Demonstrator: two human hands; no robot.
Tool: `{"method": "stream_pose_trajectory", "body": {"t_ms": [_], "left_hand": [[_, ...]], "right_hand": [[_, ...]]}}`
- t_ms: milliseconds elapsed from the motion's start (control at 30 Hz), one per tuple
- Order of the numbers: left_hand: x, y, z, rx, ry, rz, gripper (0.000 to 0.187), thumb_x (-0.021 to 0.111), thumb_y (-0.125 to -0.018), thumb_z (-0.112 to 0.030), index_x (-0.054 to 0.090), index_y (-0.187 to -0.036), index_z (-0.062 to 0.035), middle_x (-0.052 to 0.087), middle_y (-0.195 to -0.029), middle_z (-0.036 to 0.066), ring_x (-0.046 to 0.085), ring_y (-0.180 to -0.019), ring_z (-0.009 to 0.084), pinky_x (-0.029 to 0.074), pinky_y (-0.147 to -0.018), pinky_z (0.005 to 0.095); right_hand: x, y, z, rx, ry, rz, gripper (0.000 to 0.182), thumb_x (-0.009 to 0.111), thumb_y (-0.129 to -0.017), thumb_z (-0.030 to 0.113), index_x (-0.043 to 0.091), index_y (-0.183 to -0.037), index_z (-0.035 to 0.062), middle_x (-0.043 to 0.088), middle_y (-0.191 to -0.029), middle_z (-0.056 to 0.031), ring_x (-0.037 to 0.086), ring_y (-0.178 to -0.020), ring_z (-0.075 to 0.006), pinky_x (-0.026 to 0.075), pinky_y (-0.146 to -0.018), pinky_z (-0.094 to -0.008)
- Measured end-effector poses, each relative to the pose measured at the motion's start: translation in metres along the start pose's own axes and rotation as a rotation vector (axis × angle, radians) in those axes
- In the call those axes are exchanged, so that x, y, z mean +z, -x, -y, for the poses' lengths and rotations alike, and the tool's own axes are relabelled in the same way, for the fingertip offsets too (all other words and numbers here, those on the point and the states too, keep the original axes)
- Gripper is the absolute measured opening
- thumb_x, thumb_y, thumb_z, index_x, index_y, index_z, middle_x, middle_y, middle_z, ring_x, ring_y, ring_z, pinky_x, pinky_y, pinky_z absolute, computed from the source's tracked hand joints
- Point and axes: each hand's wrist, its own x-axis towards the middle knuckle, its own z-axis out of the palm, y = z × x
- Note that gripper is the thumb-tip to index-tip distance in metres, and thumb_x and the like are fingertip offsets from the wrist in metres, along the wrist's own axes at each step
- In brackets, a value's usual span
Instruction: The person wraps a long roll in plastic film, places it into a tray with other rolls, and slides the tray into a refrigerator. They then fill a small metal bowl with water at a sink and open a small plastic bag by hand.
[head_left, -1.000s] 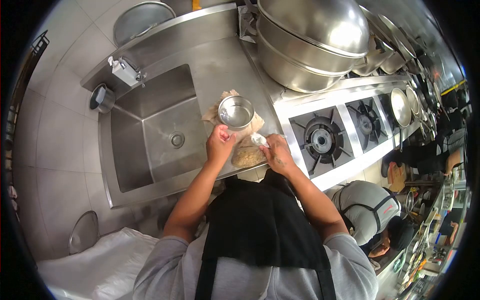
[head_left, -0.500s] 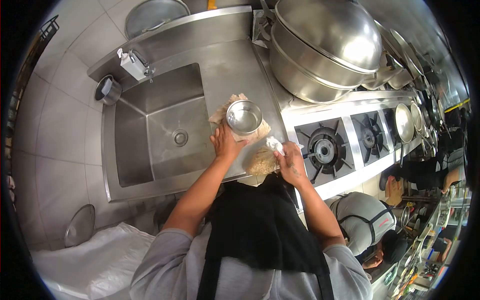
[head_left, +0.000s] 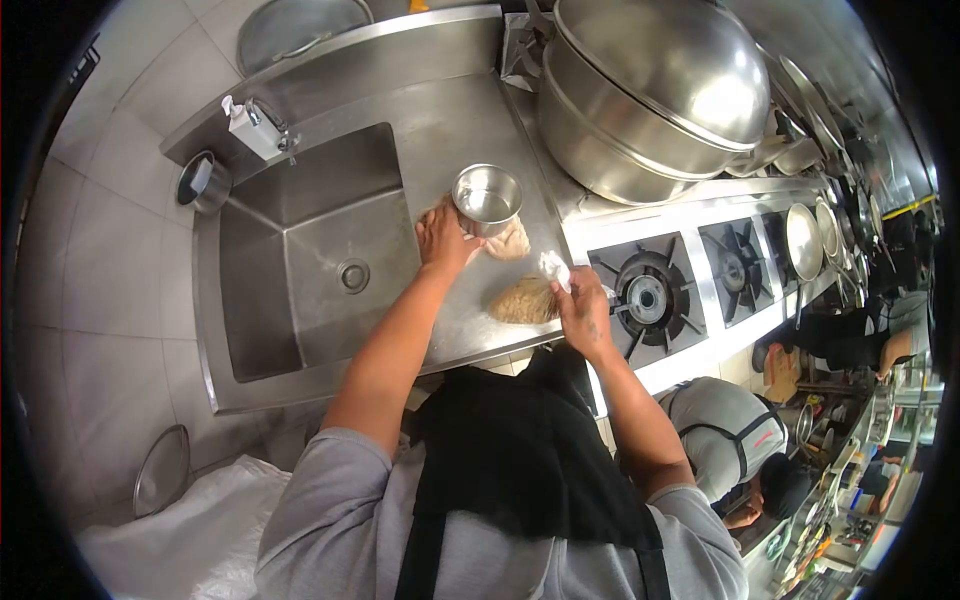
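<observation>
A round steel pan (head_left: 487, 198), looking empty, sits on a crumpled beige cloth (head_left: 508, 242) on the steel counter beside the sink. My left hand (head_left: 442, 238) is at the pan's left side, its fingers over the cloth and its thumb reaching under the pan's near edge. Part of the cloth is hidden beneath that hand and the pan. In my right hand (head_left: 584, 308) is the gathered neck of a clear plastic bag (head_left: 524, 301) with light brown contents. The bag rests near the counter's front edge, its white twisted top (head_left: 553, 268) sticking up by the fingers.
The sink basin (head_left: 320, 270) lies left, with a soap dispenser (head_left: 254, 130) and a small steel container (head_left: 205, 182) at its rim. A large lidded steamer pot (head_left: 650, 100) stands back right. Gas burners (head_left: 648, 298) line the right; a co-worker (head_left: 725, 430) bends beyond them.
The pan and my left hand have shifted slightly away from me. Less cloth shows, now bunched toward the pan's near right. The bag has been lifted or turned slightly and lies farther from my apron.
</observation>
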Motion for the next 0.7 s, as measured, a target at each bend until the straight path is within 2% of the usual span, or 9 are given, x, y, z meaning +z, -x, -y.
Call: {"method": "stream_pose_trajectory", "body": {"t_ms": [100, 167, 233, 300, 367, 500, 533, 633, 700], "left_hand": [[-0.004, 0.004, 0.002, 0.023, -0.025, -0.016, 0.081, 0.085, -0.065, -0.035, 0.046, -0.131, -0.0082, 0.050, -0.136, 0.011, 0.043, -0.127, 0.0266, 0.032, -0.103, 0.0452], [-0.008, 0.019, 0.003, 0.021, 0.029, -0.081, 0.064, 0.084, -0.066, -0.032, 0.055, -0.118, -0.0076, 0.059, -0.122, 0.012, 0.051, -0.117, 0.0281, 0.039, -0.096, 0.0442], [-0.006, 0.050, -0.003, -0.067, 0.331, -0.080, 0.048, 0.084, -0.070, -0.032, 0.061, -0.103, -0.0058, 0.066, -0.100, 0.011, 0.062, -0.095, 0.0243, 0.049, -0.082, 0.0379], [-0.014, 0.089, -0.030, -0.162, 0.688, 0.115, 0.035, 0.080, -0.077, -0.024, 0.060, -0.096, -0.0025, 0.063, -0.083, 0.005, 0.059, -0.074, 0.0152, 0.050, -0.068, 0.0289], [-0.012, 0.112, -0.049, -0.118, 0.768, 0.242, 0.034, 0.079, -0.079, -0.024, 0.060, -0.095, -0.0016, 0.063, -0.082, 0.002, 0.056, -0.074, 0.0096, 0.048, -0.066, 0.0257], [-0.014, 0.113, -0.059, -0.152, 0.789, 0.306, 0.026, 0.075, -0.081, -0.017, 0.060, -0.094, 0.0001, 0.064, -0.084, 0.004, 0.056, -0.069, 0.0090, 0.049, -0.067, 0.0253], [-0.019, 0.112, -0.058, -0.206, 0.698, 0.357, 0.024, 0.074, -0.079, -0.016, 0.062, -0.091, 0.0013, 0.067, -0.087, 0.006, 0.060, -0.074, 0.0106, 0.051, -0.069, 0.0276], [0.015, 0.116, -0.033, -0.203, 0.982, 0.195, 0.016, 0.069, -0.083, -0.010, 0.063, -0.093, 0.0017, 0.068, -0.087, 0.006, 0.061, -0.077, 0.0103, 0.050, -0.068, 0.0278], [0.010, 0.116, -0.034, -0.207, 0.997, 0.166, 0.015, 0.067, -0.084, -0.007, 0.063, -0.096, 0.0017, 0.068, -0.090, 0.006, 0.061, -0.078, 0.0108, 0.049, -0.068, 0.0282]], "right_hand": [[0.002, -0.007, 0.007, -0.037, -0.027, -0.020, 0.013, 0.068, -0.081, 0.004, 0.057, -0.086, -0.0011, 0.058, -0.088, -0.0190, 0.056, -0.083, -0.0378, 0.044, -0.073, -0.0417], [0.010, -0.004, 0.003, -0.098, -0.005, -0.037, 0.014, 0.069, -0.080, 0.004, 0.057, -0.086, -0.0008, 0.058, -0.089, -0.0189, 0.056, -0.083, -0.0380, 0.045, -0.074, -0.0417], [0.022, 0.002, -0.006, -0.175, -0.004, -0.040, 0.014, 0.069, -0.077, 0.002, 0.058, -0.086, 0.0004, 0.059, -0.089, -0.0187, 0.056, -0.083, -0.0390, 0.045, -0.074, -0.0426], [0.037, 0.014, -0.015, -0.136, -0.011, -0.012, 0.014, 0.068, -0.076, 0.001, 0.058, -0.085, 0.0008, 0.059, -0.088, -0.0188, 0.056, -0.084, -0.0395, 0.045, -0.074, -0.0433], [0.042, 0.019, -0.008, -0.143, -0.012, 0.002, 0.014, 0.068, -0.076, 0.000, 0.059, -0.087, 0.0010, 0.059, -0.088, -0.0189, 0.056, -0.084, -0.0393, 0.045, -0.074, -0.0437], [0.040, 0.018, 0.003, -0.219, 0.044, 0.094, 0.018, 0.069, -0.077, 0.001, 0.063, -0.093, -0.0008, 0.060, -0.092, -0.0179, 0.058, -0.086, -0.0374, 0.047, -0.075, -0.0415], [0.039, 0.019, 0.005, -0.198, 0.016, 0.093, 0.023, 0.065, -0.077, -0.003, 0.066, -0.099, 0.0020, 0.061, -0.090, -0.0180, 0.057, -0.087, -0.0375, 0.046, -0.077, -0.0444], [0.031, 0.022, 0.002, -0.187, -0.051, 0.135, 0.018, 0.065, -0.076, -0.004, 0.067, -0.093, 0.0015, 0.062, -0.090, -0.0173, 0.058, -0.090, -0.0364, 0.047, -0.079, -0.0435], [0.030, 0.024, -0.002, -0.138, -0.062, 0.108, 0.016, 0.065, -0.076, -0.005, 0.067, -0.090, 0.0009, 0.063, -0.090, -0.0163, 0.060, -0.089, -0.0349, 0.048, -0.078, -0.0411]]}}
